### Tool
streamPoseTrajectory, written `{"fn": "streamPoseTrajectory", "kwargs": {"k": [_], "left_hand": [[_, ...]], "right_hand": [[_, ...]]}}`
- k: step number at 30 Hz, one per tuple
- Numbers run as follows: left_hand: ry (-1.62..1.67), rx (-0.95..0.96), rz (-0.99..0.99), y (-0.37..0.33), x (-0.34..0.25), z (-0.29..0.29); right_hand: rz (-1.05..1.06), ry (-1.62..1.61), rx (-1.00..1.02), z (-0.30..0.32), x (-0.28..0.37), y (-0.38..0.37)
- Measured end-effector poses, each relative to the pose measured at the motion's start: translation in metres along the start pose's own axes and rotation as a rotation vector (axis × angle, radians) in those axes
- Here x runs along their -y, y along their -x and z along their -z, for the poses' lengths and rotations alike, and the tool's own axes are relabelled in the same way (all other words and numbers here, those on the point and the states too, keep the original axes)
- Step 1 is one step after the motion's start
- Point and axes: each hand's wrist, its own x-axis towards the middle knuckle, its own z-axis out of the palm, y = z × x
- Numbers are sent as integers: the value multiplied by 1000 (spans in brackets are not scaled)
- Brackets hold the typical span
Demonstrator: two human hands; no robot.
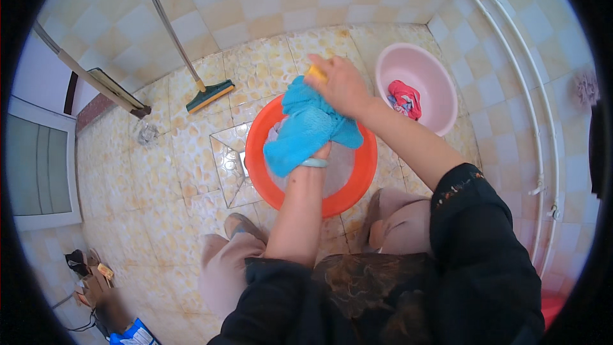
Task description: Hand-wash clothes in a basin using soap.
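Note:
A bright blue towel hangs bunched above an orange-red basin of cloudy, sudsy water. My left hand reaches up under the towel and holds it raised; the cloth covers the fingers, and a pale bangle circles the wrist. In my right hand is a yellow bar of soap, gripped between thumb and fingers against the towel's top. A pale cloth shows at the basin's left inside edge.
A pink basin with a red cloth stands at the right. Against the far left lean a green-headed floor brush and a squeegee. White pipes run along the right wall. My shoes flank the orange-red basin.

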Motion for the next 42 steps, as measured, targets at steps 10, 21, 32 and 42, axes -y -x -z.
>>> {"fn": "streamPoseTrajectory", "kwargs": {"k": [10, 21, 32, 42], "left_hand": [[1675, -92, 313, -6, 57, -21], [1847, -161, 325, -30, 64, -23], [1731, -51, 234, -14, 94, -50], [1490, 40, 337, -6, 74, -53]], "right_hand": [[441, -103, 18, 1, 30, 57], [-717, -1012, -188, -22, -43, 22], [401, -160, -74, -10, 20, 46], [257, -303, -158, -4, 26, 51]]}}
